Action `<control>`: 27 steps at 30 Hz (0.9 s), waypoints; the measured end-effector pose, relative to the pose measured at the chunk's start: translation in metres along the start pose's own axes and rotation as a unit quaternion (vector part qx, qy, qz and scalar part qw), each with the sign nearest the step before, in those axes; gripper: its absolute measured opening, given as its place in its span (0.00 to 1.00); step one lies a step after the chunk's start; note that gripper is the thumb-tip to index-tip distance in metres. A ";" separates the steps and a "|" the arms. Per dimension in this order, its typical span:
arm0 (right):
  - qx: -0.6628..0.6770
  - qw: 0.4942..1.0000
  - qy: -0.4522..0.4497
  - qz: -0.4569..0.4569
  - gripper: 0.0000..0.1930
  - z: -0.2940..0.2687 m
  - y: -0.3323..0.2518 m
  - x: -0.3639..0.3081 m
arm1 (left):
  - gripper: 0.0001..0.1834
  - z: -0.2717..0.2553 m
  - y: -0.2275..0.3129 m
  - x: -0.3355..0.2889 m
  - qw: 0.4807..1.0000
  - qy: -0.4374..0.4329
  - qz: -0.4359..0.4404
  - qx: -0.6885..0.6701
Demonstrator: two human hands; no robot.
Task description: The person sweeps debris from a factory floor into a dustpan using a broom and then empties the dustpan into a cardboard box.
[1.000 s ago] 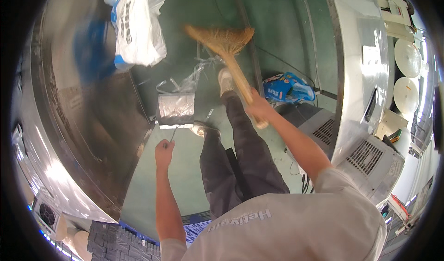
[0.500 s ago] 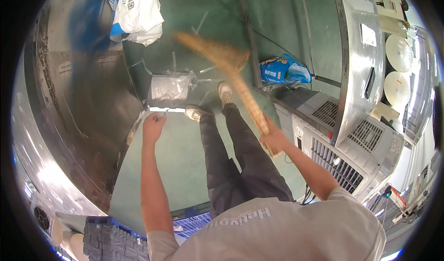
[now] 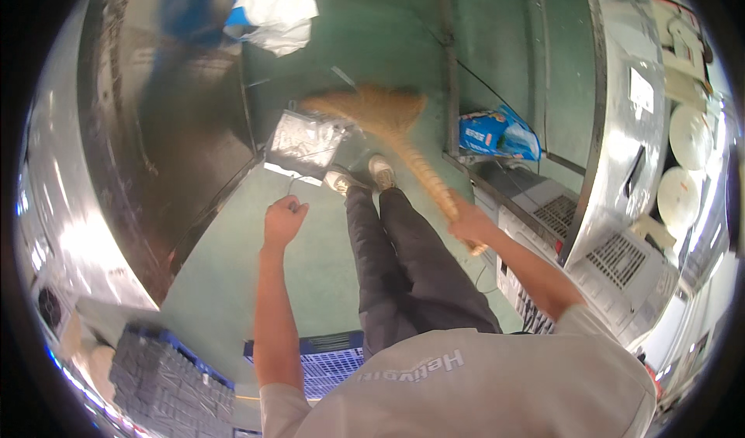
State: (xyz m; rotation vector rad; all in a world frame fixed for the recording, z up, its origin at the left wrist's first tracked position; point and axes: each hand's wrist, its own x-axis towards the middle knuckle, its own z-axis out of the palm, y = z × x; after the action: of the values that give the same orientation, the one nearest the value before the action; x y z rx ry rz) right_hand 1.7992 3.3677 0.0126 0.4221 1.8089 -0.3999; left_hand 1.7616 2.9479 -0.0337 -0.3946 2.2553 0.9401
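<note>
My right hand (image 3: pixel 472 225) grips the upper handle of a straw broom (image 3: pixel 415 155). The broom's bristles, blurred by motion, sweep low over the floor just beyond my shoes and reach along the far edge of a dustpan (image 3: pixel 299 157). Clear and whitish plastic scraps (image 3: pixel 322 135) lie in the dustpan and at its right side. My left hand (image 3: pixel 285 219) is closed around the dustpan's thin handle, seen nearly end-on. A loose pale strip (image 3: pixel 341 76) lies on the green floor past the bristles.
A metal cabinet (image 3: pixel 163 166) stands at left, with a white and blue bag (image 3: pixel 275 7) beyond. At right, a metal-framed table (image 3: pixel 621 128) has a blue bag (image 3: pixel 498 133) and a grey vented machine (image 3: pixel 547 201) beneath. A blue plastic pallet (image 3: pixel 330 368) lies behind my legs.
The broom head has swung in nearer the dustpan, and fewer loose strips show around it. The dustpan has tilted and shifted closer to the bristles. The whole view has turned slightly.
</note>
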 end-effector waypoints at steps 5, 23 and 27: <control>-0.031 0.991 0.085 -0.094 0.48 -0.057 -0.074 0.025 | 0.15 0.024 -0.013 -0.033 0.998 0.021 -0.044 -0.038; -0.301 0.940 0.083 -0.138 0.47 -0.064 0.032 0.018 | 0.18 0.086 -0.103 -0.157 0.976 0.035 -0.186 -0.107; -0.191 0.966 0.115 -0.132 0.49 -0.062 0.002 -0.001 | 0.17 0.099 -0.123 -0.174 0.979 0.030 -0.183 -0.089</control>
State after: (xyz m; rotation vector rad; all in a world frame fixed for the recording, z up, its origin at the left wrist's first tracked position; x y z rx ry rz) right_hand 1.7483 3.3985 0.0299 -0.0452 2.1213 -0.1789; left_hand 1.9962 2.9369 -0.0332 -0.8954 2.0576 0.9442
